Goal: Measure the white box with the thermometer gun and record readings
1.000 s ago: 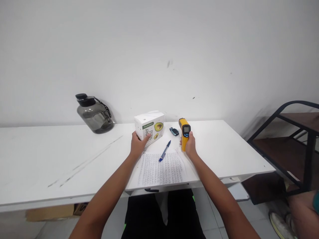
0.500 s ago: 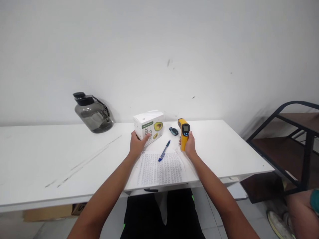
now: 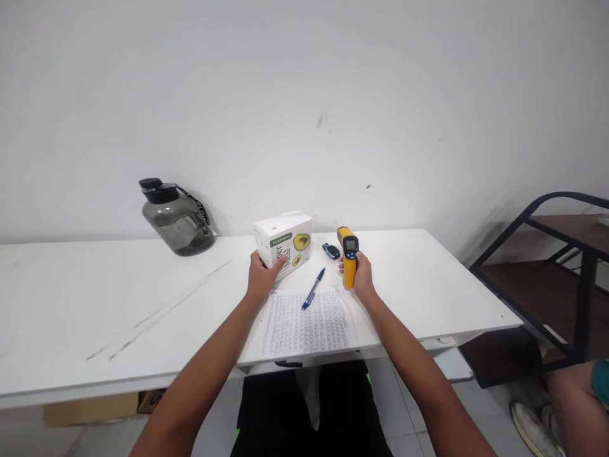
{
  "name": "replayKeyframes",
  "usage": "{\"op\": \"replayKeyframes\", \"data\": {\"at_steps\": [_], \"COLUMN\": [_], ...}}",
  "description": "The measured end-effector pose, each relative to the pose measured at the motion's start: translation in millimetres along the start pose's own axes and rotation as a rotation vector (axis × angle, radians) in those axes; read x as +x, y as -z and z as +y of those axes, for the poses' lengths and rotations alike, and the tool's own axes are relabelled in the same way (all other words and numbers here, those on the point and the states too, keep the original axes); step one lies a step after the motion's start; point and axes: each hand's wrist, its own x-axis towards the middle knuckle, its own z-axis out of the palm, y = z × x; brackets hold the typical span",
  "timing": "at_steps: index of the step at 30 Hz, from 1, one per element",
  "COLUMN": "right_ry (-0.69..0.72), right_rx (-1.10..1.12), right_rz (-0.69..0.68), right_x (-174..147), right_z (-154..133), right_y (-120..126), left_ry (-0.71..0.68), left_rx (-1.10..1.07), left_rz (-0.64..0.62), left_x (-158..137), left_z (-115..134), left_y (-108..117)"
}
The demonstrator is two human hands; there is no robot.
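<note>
Left hand point(image 3: 261, 276) and right hand point(image 3: 362, 274): apart, both occupied. Box point(image 3: 284, 244), centre of frame: could skid or topple if pushed off-centre. Thermometer point(image 3: 350, 259), right of centre: could drop should the grip slacken. Left: half spread, thumb on box front, fingers round its left side. Right: curled about thermometer handle. Pen point(image 3: 313, 289): between them, partly over sheet point(image 3: 304, 333), bench point(image 3: 409, 279) beneath.

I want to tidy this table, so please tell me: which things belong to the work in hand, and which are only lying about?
In hand:
white avocado-printed meal box (left hand)
yellow infrared thermometer (right hand)

Untouched, perhaps just lying about:
marked paper sheet
blue pen, partly over it
small dark object, identity unclear
translucent grey water bottle
</note>
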Motion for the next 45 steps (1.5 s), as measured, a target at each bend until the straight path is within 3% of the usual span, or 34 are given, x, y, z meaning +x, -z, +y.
{"op": "replayKeyframes", "data": {"at_steps": [7, 21, 26, 29, 33, 37, 41, 45], "right_ry": [-0.087, -0.099, -0.076, -0.035, 0.099, 0.015, -0.004, 0.004], "right_rx": [0.045, 0.094, 0.014, -0.176, -0.812, -1.343, -1.566, -1.613], "right_rz": [0.028, 0.072, 0.074, 0.087, 0.12, 0.087, 0.078, 0.068], "right_x": [1.4, 3.6, 2.8, 2.3, 2.7, 3.6, 4.6, 6.0], "right_z": [-2.5, -3.0, -1.9, -4.1, -13.0, -20.2, -19.5, -18.1], "right_y": [-1.9, -0.3, -0.5, 1.3, 6.9, 11.3, 14.0, 15.5], "left_ry": [0.019, 0.012, -0.001, -0.002, -0.028, -0.021, -0.009, -0.008], "left_rx": [0.002, 0.001, -0.009, -0.014, -0.028, -0.043, -0.025, -0.033], "left_rz": [-0.016, -0.013, -0.011, -0.01, -0.003, -0.017, -0.027, -0.049], "left_x": [0.4, 0.7, 2.0, 2.5, 1.4, 0.2, 0.7, 2.6], "left_z": [-0.7, -0.6, -3.1, -4.4, -4.5, -3.8, -4.3, -6.3], "left_y": [0.7, 0.0, -0.5, -1.1, -1.8, -1.9, -2.0, -2.1]}}
